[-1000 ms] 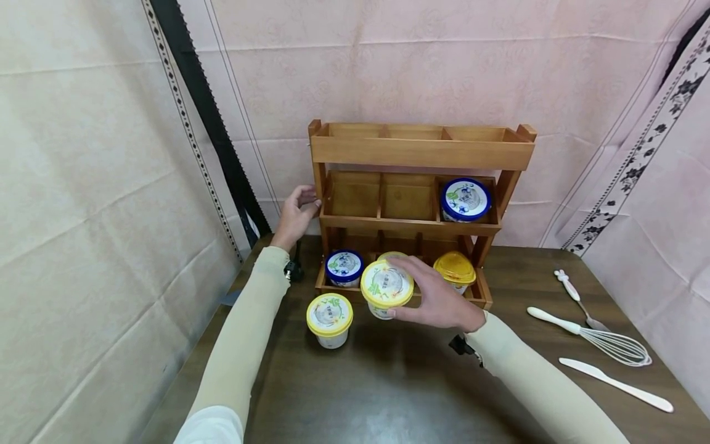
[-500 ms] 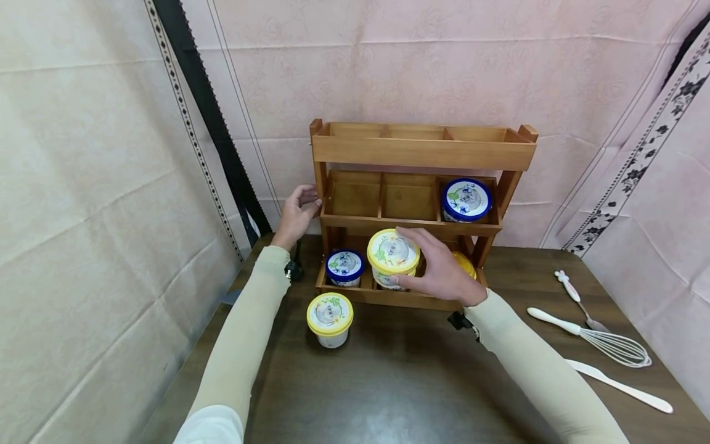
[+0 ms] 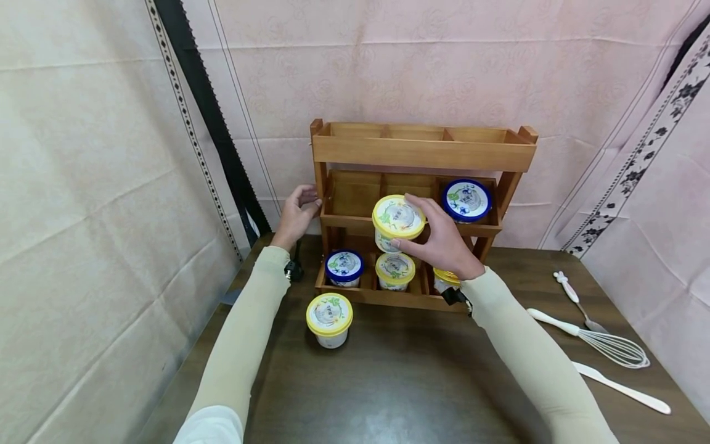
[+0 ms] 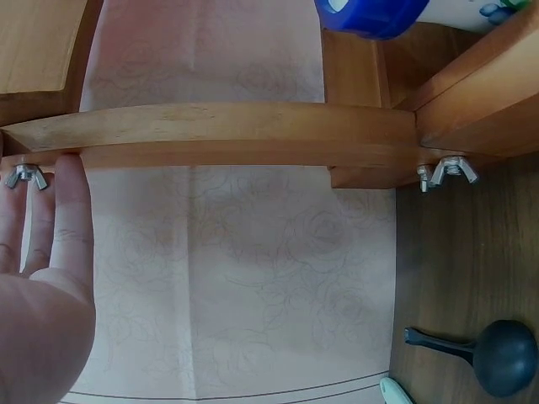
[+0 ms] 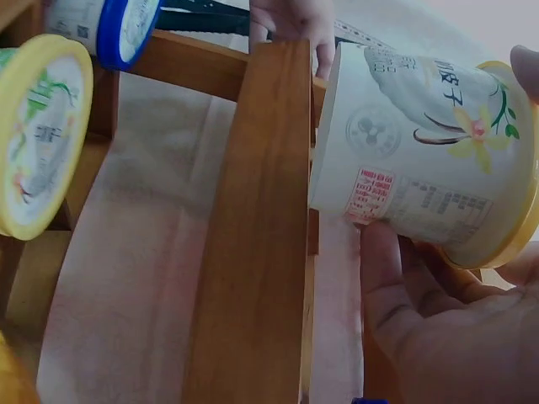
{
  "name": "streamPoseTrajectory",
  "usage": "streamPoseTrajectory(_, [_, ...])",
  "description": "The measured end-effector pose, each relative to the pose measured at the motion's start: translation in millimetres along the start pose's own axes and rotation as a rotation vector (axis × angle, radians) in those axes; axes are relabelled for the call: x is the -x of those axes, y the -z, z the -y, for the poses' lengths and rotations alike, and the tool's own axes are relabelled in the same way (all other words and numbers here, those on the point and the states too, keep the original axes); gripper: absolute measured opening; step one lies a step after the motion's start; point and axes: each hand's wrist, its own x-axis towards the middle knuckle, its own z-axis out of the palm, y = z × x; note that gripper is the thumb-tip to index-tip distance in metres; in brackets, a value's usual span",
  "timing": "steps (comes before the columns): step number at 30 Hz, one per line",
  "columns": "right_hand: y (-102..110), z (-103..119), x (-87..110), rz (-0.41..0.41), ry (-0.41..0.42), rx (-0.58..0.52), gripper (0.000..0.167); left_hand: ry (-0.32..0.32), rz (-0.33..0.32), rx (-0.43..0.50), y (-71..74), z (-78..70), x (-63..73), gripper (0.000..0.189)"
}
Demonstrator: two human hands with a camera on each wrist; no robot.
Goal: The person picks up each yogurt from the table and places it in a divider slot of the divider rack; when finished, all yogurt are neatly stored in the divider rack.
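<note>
My right hand (image 3: pixel 440 240) grips a white tub with a yellow lid (image 3: pixel 398 217), in front of the middle tier of a wooden rack (image 3: pixel 421 153). In the right wrist view the tub (image 5: pixel 413 143) lies between fingers and thumb, its printed side showing. At the rack's left upright rests my left hand (image 3: pixel 297 216); the left wrist view has its straight fingers (image 4: pixel 74 210) against the wood by a wing nut. A blue-lidded tub (image 3: pixel 466 200) sits in the middle tier's right compartment. Below are a blue-lidded tub (image 3: pixel 344 266), a yellow-lidded tub (image 3: pixel 395 269) and another yellow-lidded tub (image 3: pixel 445 279), partly hidden.
Another yellow-lidded tub (image 3: pixel 330 316) stands on the dark table (image 3: pixel 399 382) before the rack. To the right lie a small white-handled utensil (image 3: pixel 577 296), a whisk (image 3: pixel 601 339) and a white knife (image 3: pixel 621 385). In the left wrist view, a black ladle-like utensil (image 4: pixel 504 358) lies beside the rack.
My right hand has raised the yellow-lidded tub from in front of the bottom tier to the middle tier. The left hand has stayed at the rack's upright.
</note>
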Motion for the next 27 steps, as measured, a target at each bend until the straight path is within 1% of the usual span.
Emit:
streamPoseTrajectory(6, [3.3, -2.3, -15.6, -0.058, -0.024, 0.001, 0.097, -0.013, -0.001, 0.003, -0.1, -0.6, -1.2, 0.036])
streamPoseTrajectory(10, [4.8, -6.4, -25.5, -0.102, -0.016, -0.005, 0.097, -0.019, 0.001, 0.011, 0.1, -0.6, -1.8, 0.036])
streamPoseTrajectory(14, [5.3, -9.2, -33.1, -0.140, -0.033, 0.012, 0.097, 0.004, 0.004, 0.005, 0.1, -2.3, -1.2, 0.037])
streamPoseTrajectory(17, [4.9, -10.9, -37.7, -0.155, -0.071, 0.027, 0.097, 0.034, 0.005, -0.008, -0.4, -4.0, -1.1, 0.038])
streamPoseTrajectory(20, [4.5, -12.0, -42.9, -0.173, -0.093, 0.036, 0.096, 0.047, 0.004, -0.014, -1.1, -5.0, -1.5, 0.039])
streamPoseTrajectory(24, [2.2, -14.1, -49.7, -0.198, -0.100, 0.045, 0.095, 0.039, 0.004, -0.005, -1.2, -3.9, -1.7, 0.039])
streamPoseTrajectory(27, [-2.1, -16.8, -52.9, -0.191, -0.114, 0.056, 0.095, 0.030, 0.003, -0.001, -1.1, -2.9, -0.6, 0.039])
